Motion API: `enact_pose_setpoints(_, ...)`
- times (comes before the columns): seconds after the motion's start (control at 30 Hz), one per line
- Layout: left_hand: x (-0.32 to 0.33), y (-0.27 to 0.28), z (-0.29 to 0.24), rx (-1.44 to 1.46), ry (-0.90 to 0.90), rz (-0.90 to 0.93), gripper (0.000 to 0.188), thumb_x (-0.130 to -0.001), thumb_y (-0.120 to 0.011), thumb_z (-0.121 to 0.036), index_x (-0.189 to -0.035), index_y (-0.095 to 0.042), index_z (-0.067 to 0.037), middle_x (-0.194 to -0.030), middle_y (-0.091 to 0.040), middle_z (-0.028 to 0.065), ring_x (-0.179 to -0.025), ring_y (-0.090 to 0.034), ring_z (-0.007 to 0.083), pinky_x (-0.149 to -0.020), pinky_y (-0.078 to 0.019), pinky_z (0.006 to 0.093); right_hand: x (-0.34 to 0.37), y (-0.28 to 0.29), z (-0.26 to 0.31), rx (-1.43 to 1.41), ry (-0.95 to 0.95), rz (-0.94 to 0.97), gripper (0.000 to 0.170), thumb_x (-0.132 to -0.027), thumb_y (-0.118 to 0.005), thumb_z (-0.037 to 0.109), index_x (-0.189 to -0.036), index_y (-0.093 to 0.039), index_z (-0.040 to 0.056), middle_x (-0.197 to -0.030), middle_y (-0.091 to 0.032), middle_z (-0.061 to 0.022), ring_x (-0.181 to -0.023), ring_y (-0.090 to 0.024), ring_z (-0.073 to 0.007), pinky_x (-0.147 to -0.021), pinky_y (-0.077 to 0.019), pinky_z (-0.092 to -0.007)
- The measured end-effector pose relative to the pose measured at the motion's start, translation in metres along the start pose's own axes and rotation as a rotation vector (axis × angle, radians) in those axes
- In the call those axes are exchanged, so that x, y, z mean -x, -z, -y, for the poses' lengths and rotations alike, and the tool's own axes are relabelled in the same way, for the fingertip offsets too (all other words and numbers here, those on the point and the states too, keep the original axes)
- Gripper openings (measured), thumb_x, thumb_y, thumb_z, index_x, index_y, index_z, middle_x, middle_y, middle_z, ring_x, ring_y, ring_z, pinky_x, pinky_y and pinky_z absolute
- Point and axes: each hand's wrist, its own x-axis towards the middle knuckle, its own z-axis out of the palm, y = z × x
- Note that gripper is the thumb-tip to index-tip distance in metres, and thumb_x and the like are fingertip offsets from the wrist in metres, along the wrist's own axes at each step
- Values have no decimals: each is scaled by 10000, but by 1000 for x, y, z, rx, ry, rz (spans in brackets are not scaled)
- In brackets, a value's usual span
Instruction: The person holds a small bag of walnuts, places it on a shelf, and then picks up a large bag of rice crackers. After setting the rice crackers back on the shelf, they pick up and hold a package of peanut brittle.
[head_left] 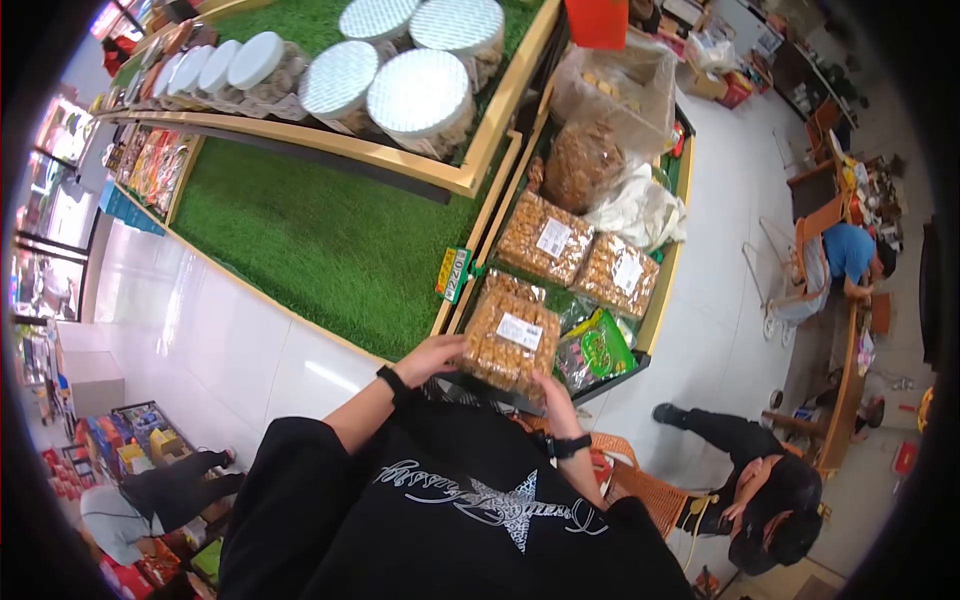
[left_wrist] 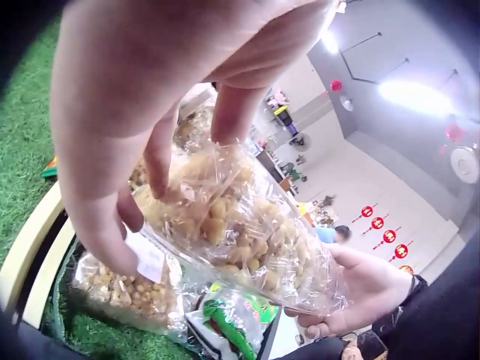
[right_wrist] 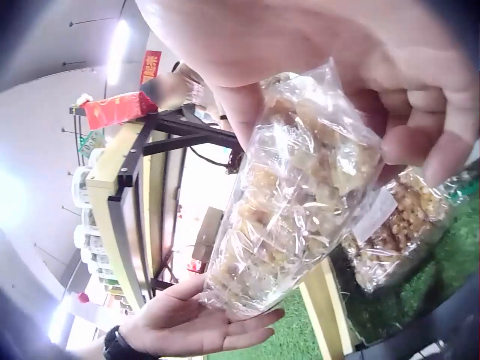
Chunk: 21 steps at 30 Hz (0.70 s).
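A clear plastic pack of lumpy golden-brown snack [head_left: 512,345], with a white label on its upper side, is held between both hands close in front of the body. My left hand [head_left: 432,358] grips its left end, thumb on one face and fingers on the other. At the opposite end my right hand [head_left: 550,388] grips it the same way, as the right wrist view shows. A similar snack pack [head_left: 515,287] lies just beyond it, partly hidden. Two more labelled packs, a left one [head_left: 540,237] and a right one [head_left: 617,275], lie side by side farther back.
The packs lie in a wood-edged bin [head_left: 668,290] lined with artificial grass. It also holds a green printed bag [head_left: 597,350] and a large bag of brown food [head_left: 585,165]. Left stands a shelf with white-lidded jars [head_left: 420,92]. A seated person [head_left: 760,490] is at right.
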Motion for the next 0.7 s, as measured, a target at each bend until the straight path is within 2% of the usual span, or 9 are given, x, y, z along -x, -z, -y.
enact_pose_setpoints(0.07,12,2,9,18,-63,17,494,-861,-550,-259,-1238,-416,31,-1119,-528,81,-973,-524,137,-829,-417,253,20,-7,12,-79,53,34,362,-817,-585,293,-1058,-553,25,-933,-591,-27,-787,-531,-79,-624,-400,-202)
enact_pose_setpoints(0.17,48,-13,-2,45,-151,-54,508,-846,-570,-212,-1247,-376,32,-1016,-543,61,-910,-526,130,-803,-431,264,27,-2,23,4,165,148,474,-806,-602,221,-1177,-449,-33,-1049,-558,-94,-951,-505,-138,-836,-386,-265)
enact_pose_setpoints(0.2,57,-18,-1,53,-186,-97,515,-838,-580,-186,-1249,-361,33,-985,-544,57,-894,-525,128,-795,-434,267,27,-2,32,45,158,185,474,-806,-602,221,-1177,-449,-33,-1049,-558,-94,-951,-505,-138,-836,-386,-265)
enact_pose_setpoints(0.27,63,-22,12,133,-216,-201,547,-813,-608,-154,-1252,-336,28,-971,-543,65,-908,-522,129,-791,-434,265,40,-11,51,136,367,192,454,-795,-612,192,-1158,-457,-32,-1032,-560,-89,-929,-507,-133,-825,-389,-255)
enact_pose_setpoints(0.33,73,-21,14,221,-251,-126,577,-792,-636,-167,-1253,-349,28,-987,-543,82,-913,-519,132,-788,-433,257,46,-15,71,219,339,254,409,-767,-626,135,-1114,-473,-20,-1007,-558,-77,-910,-516,-139,-817,-395,-251)
enact_pose_setpoints(0.4,92,-14,3,166,-285,-140,612,-778,-654,-189,-1262,-352,34,-1017,-545,91,-912,-525,139,-790,-433,255,53,-26,89,294,385,325,406,-754,-634,112,-1105,-476,-16,-1000,-556,-70,-896,-511,-136,-802,-394,-250)
enact_pose_setpoints(0.47,120,-7,-15,-123,-438,-63,642,-777,-657,-202,-1283,-340,34,-1062,-542,98,-934,-522,141,-816,-425,264,60,-42,97,279,405,352,403,-729,-663,106,-1068,-480,-15,-976,-552,-60,-884,-505,-131,-795,-390,-248)
enact_pose_setpoints(0.6,149,18,7,69,-586,-208,670,-761,-674,-143,-1304,-315,17,-1121,-536,107,-967,-522,124,-819,-435,247,70,-78,98,444,494,474,445,-691,-722,149,-1023,-467,-1,-947,-534,-56,-891,-488,-132,-816,-376,-261)
enact_pose_setpoints(0.7,180,36,13,218,-589,-192,684,-761,-666,-114,-1319,-290,10,-1147,-521,100,-1022,-501,141,-877,-413,266,75,-109,95,478,533,557,510,-685,-731,154,-1069,-437,-8,-1007,-519,-68,-938,-481,-152,-847,-366,-284)
